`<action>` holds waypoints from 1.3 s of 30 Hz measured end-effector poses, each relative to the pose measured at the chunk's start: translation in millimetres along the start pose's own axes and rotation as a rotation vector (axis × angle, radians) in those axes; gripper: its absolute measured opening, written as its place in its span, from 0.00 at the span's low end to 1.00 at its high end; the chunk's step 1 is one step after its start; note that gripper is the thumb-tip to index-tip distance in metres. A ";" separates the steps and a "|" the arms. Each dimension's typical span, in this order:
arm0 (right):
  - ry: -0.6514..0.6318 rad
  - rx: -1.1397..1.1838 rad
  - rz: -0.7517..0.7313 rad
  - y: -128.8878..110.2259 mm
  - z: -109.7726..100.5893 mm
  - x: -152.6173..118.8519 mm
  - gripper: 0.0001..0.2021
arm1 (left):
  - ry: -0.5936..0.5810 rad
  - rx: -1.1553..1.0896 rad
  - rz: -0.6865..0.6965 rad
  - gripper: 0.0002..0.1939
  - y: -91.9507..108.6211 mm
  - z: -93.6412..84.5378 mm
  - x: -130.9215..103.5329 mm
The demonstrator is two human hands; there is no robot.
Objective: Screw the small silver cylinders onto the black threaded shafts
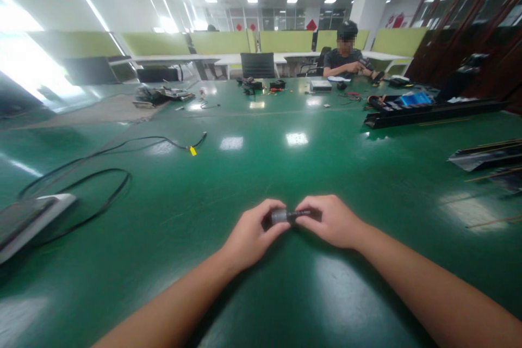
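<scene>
Just above the green table, a short cylindrical piece (279,216) lies level between both hands. Its wider left part is grey and dark, and a thin black ridged part (291,215) runs out to the right. My left hand (253,234) is closed around the wide part, with thumb and fingers on opposite sides. My right hand (328,220) pinches the thin part between thumb and fingertips. The fingers cover some of the piece, and its exact kind cannot be made out.
The glossy green table (228,185) spreads all around. At left lie a black cable (122,174) with a yellow tag (193,150) and a flat white-edged device (36,220). Dark metal channels (485,156) lie at right. Across the table sits a person (346,60) near tools and electronics.
</scene>
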State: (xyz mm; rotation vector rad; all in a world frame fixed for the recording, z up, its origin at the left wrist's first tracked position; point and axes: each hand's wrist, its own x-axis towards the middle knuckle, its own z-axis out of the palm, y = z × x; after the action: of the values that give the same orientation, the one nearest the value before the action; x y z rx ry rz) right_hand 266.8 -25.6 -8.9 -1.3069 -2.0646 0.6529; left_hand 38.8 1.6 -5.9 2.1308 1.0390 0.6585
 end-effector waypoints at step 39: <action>0.028 -0.005 0.017 -1.7 -4.8 -0.3 0.06 | 0.030 -0.061 -0.021 0.12 -2.6 -1.6 0.4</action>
State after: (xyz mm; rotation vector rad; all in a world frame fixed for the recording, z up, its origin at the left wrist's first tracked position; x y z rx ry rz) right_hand 269.3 -26.2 -4.5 -1.3306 -2.0357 0.6342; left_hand 36.7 3.7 -6.7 2.0609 1.0433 0.7044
